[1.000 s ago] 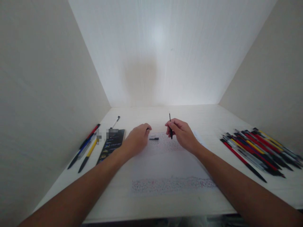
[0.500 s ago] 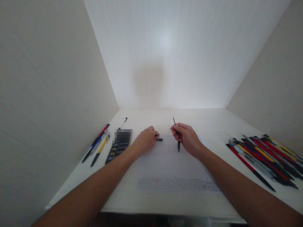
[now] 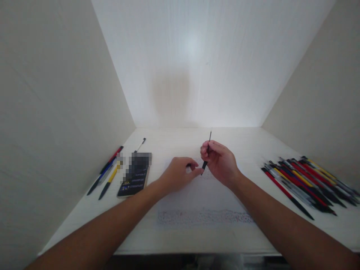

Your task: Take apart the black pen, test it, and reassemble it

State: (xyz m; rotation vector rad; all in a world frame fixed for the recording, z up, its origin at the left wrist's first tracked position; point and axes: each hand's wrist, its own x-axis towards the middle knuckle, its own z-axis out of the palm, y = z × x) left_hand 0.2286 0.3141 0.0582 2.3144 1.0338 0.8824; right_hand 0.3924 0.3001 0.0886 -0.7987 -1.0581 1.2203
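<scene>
Over a sheet of paper (image 3: 202,195) marked with small coloured scribbles, my right hand (image 3: 222,159) pinches a thin pen refill (image 3: 210,135) that stands nearly upright. A black pen grip section (image 3: 204,165) surrounds its lower part and tilts down to the left. My left hand (image 3: 181,174) is beside it, thumb reaching to the black tip. A small black pen part (image 3: 189,164) shows inside the left hand's curled fingers, mostly hidden.
A phone (image 3: 135,176) lies left of the paper. Beyond it is a thin pen piece (image 3: 140,144). Several pens (image 3: 108,182) lie along the left wall, and a spread pile of red, yellow and black pens (image 3: 306,183) covers the right side.
My left hand has opened its thumb toward the pen's tip and moved closer to my right hand. The refill and grip section have tilted, with the tip swinging left.
</scene>
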